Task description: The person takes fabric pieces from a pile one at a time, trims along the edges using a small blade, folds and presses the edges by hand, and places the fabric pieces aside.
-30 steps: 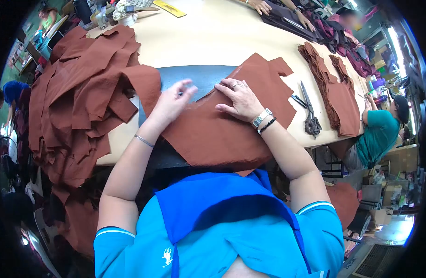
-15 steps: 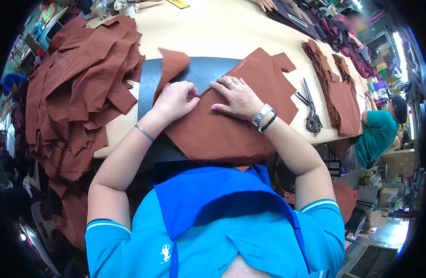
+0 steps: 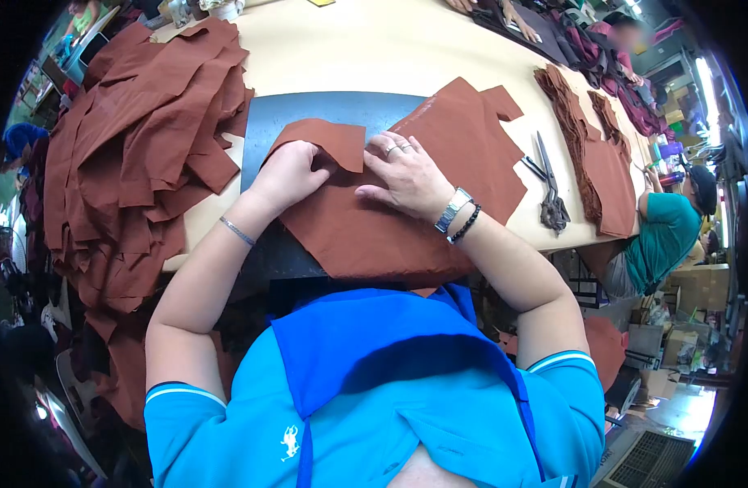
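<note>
Brown cloth (image 3: 374, 236) lies over dark board (image 3: 309, 114) nr edge of worktop (image 3: 349, 57). L hand (image 3: 291, 177) clamped on raised brown flap (image 3: 321, 137); R hand (image 3: 408, 183) spread flat on cloth. Scissors (image 3: 551, 191) to R, brown pile (image 3: 134, 146) to L; dark fabric (image 3: 545, 50) far side.

Pale worktop (image 3: 349, 57) is carrying goods. Dark board (image 3: 309, 107) is lying near the front edge, partly under a brown panel (image 3: 390, 232). Cloth heap (image 3: 138, 134) is sprawling at left. Scissors (image 3: 550, 191) are lying right, near a cloth stack (image 3: 611, 183). Dark fabric (image 3: 530, 39) is lying far right.
</note>
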Demonstrator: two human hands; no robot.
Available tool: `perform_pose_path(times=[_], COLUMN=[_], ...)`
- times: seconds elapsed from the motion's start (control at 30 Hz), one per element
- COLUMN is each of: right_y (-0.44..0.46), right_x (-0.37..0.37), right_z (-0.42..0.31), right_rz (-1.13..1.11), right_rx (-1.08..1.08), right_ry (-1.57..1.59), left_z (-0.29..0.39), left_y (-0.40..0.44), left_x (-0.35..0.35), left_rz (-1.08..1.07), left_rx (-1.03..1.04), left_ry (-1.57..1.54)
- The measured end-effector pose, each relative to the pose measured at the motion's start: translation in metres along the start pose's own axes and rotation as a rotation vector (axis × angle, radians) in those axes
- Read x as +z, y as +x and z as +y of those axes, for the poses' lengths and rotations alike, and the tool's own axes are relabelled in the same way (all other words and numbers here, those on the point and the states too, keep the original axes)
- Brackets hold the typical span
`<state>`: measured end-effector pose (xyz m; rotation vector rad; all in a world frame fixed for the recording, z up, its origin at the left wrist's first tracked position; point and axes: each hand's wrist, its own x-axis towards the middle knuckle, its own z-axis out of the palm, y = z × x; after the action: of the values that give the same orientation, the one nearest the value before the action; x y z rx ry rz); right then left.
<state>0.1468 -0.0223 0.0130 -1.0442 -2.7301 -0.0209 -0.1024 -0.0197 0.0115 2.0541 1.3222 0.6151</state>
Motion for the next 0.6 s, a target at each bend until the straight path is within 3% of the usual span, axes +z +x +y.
perform_pose_path(times=[0.1,0.2,0.4,0.5,0.6], right_y=[0.004,0.008,0.005,0.003,0.004], right_x=[0.001,-0.004,-0.002,-0.003,-0.006], right_z=[-0.006,-0.013,-0.016,-0.017,-0.018], right_rz=[-0.032,-0.071,-0.041,-0.045,-0.070], right_rx=[0.025,0.076,0.082,0.068,0.068], right_ry=[0.098,0.125,0.136,0.133,0.138], left_z=[0.007,0.008,-0.009,-0.005,-0.015], left_y=[0.005,0.008,0.002,-0.005,-0.007], left_x=[-0.013,-0.022,-0.024,-0.023,-0.024], left_rz=[-0.021,-0.053,-0.145,-0.067,-0.056], left_rx=[-0.106,-0.220,-0.071,-0.014,0.179], left_ry=[0.084,-0.109,-0.178,-0.081,0.080])
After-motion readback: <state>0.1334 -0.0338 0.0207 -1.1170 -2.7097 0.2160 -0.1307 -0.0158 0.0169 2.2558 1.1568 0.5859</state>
